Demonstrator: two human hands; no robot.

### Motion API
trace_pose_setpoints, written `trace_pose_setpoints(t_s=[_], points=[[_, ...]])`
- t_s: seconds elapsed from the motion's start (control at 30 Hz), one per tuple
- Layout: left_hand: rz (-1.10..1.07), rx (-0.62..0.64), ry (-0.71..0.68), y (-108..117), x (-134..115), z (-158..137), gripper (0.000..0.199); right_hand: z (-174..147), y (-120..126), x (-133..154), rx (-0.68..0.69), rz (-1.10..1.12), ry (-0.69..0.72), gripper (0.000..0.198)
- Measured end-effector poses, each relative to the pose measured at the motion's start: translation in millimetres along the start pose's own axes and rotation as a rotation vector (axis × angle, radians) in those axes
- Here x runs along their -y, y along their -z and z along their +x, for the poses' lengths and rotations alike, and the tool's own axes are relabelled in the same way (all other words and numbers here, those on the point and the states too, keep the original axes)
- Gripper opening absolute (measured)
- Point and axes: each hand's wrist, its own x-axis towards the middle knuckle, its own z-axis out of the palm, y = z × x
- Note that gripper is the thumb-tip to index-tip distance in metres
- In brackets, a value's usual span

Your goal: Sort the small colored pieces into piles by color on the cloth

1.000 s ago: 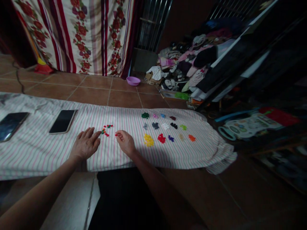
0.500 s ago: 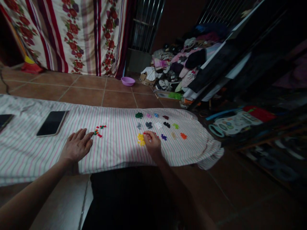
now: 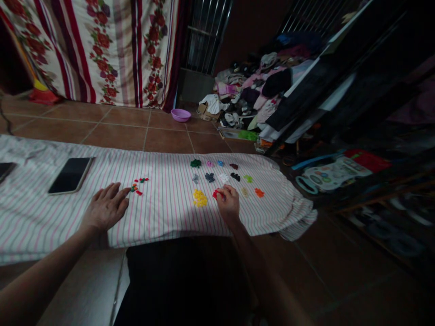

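Note:
My left hand [image 3: 105,207] lies palm down with its fingers apart on a striped cloth [image 3: 163,213]. Its index fingertip rests beside a small mixed cluster of red, green and orange pieces [image 3: 135,188]. My right hand [image 3: 228,203] is pinched at a pile of small red pieces [image 3: 215,194], partly covering it. A red piece seems to be between the fingertips, though it blends with the pile. Just left of that hand is a larger pile of yellow pieces [image 3: 200,198]. White pieces [image 3: 224,178] lie behind the hand, beige pieces [image 3: 244,192] to its right.
Other colour piles include dark green [image 3: 195,163], grey [image 3: 210,177], black [image 3: 235,176], lime [image 3: 248,179] and orange [image 3: 259,193]. A phone [image 3: 70,175] lies at left, another dark device [image 3: 6,170] beyond it. A purple basin [image 3: 181,115] stands on the tiled floor.
My right hand has moved right, from the yellow pile with a red piece at its fingertips, to the red pile. It now covers the purple pieces. My left hand has barely shifted.

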Motion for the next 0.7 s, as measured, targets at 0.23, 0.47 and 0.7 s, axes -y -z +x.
trace_pose_setpoints(t_s=[0.23,0.47,0.7], points=[[0.045,0.005,0.019,3,-3,0,0.048,2,-3,-7,0.011,-0.013,-0.022,0.027],[0.003,0.006,0.020,3,-2,0,0.049,9,-8,-8,0.043,-0.034,-0.022,0.027],[-0.007,-0.020,0.015,2,-3,-1,0.047,7,-6,-13,0.064,-0.047,0.035,0.033]])
